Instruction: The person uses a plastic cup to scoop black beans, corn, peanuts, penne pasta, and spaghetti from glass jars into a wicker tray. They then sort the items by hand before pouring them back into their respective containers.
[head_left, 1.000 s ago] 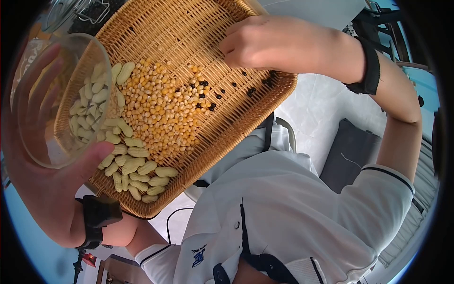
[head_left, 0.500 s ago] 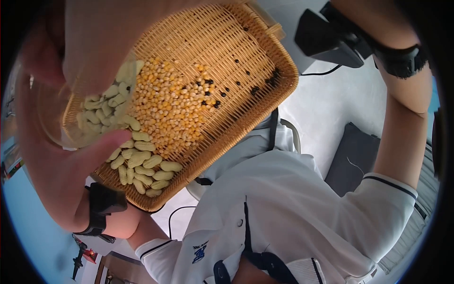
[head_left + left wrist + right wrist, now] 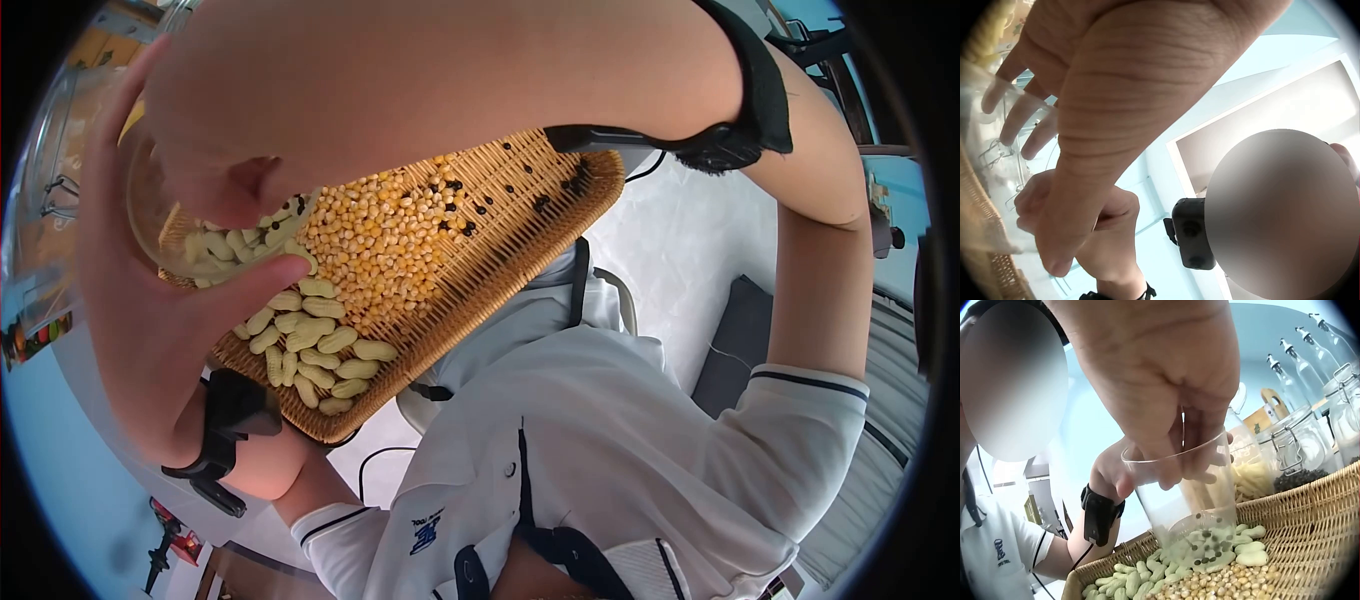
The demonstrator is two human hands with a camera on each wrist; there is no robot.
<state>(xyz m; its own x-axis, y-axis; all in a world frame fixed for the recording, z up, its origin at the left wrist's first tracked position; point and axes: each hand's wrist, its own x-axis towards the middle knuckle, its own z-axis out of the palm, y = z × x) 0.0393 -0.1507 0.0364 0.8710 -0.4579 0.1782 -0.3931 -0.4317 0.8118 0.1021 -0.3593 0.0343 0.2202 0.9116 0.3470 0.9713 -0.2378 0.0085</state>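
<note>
In the head view my left hand grips a clear cup, thumb on the near side and fingers round the far side. My right hand points down over the cup's mouth, fingertips inside the rim, thumb and fingers slightly apart. Several black beans show inside the cup, low down. Beneath the cup is a wicker basket. Pale peanuts fill its near-left corner, yellow corn kernels lie in its middle, and scattered black beans lie toward its right end.
Behind the basket stand a clip-top jar with dark contents and a container of pale yellow pieces. Several slim glass bottles line the back. A dark grey flat item lies on the floor at the right.
My right hand has left the basket's right end, swung left over it and reached the cup's mouth. Black beans now show in the cup. My left hand keeps its grip, shifting slightly right.
</note>
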